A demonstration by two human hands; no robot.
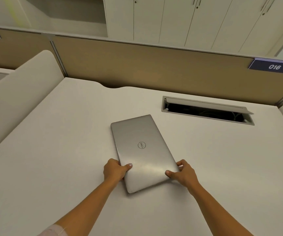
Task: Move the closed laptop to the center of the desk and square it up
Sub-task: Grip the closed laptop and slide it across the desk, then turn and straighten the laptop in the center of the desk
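A closed silver laptop (141,149) lies on the white desk (52,159), near its middle. It is turned so a short side faces me and its long sides run away, skewed a little to the left. My left hand (114,170) grips its near left edge, thumb on the lid. My right hand (182,172) grips the near right corner, thumb on top and fingers around the edge.
An open cable hatch (207,111) is sunk into the desk at the back right. A tan partition (137,65) with a blue "016" label (273,66) closes the far side. A rounded white side panel (18,89) rises at the left. Cabinets stand behind.
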